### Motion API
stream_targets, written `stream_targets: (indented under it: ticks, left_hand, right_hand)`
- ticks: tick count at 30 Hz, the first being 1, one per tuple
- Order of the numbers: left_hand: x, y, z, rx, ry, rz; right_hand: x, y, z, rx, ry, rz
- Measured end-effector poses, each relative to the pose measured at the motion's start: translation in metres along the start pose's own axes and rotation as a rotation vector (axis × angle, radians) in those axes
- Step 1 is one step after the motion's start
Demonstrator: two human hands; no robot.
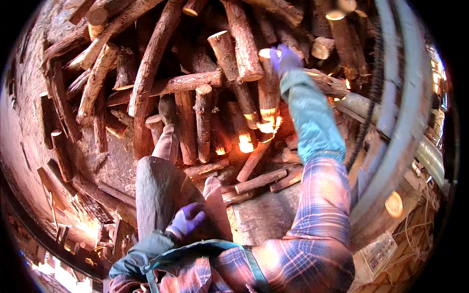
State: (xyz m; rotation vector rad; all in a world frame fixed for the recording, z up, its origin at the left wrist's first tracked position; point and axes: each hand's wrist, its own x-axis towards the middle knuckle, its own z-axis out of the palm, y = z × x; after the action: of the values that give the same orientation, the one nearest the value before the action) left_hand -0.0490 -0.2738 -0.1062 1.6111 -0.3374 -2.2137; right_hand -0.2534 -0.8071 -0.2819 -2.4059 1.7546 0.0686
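My right hand (pixel 287 61), in a purple glove, reaches far forward into the log pile. Its fingers close at the upper end of a bark-covered log (pixel 268 88) that stands steeply among the others; a little blur softens the fingertips. Bright orange-white light falls on that log's lower end. Close to my body, my left hand (pixel 186 219), also gloved in purple, rests over my dark apron (pixel 163 188). Its fingers are loosely bent and apart, with nothing seen in them. Another thick log (pixel 244 49) leans just left of my right hand.
Many logs lie crisscrossed ahead and to the left, including a long leaning log (pixel 159 53). Short split pieces (pixel 261 181) lie near my feet. On the right run a curved grey metal rail (pixel 403 117) and a dark chain (pixel 375 93); a control box (pixel 378 254) sits lower right.
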Motion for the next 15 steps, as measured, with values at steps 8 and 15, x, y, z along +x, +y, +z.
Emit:
stream_targets:
  ticks: [8,15]
  left_hand:
    - [0.060,0.066,-0.037,-0.036,-0.112,-0.023]
    - [0.213,0.081,0.020,-0.503,-0.221,0.052]
  right_hand:
    - [0.075,0.023,0.062,-0.230,-0.615,0.080]
    - [-0.200,0.074,0.019,0.101,-0.456,0.213]
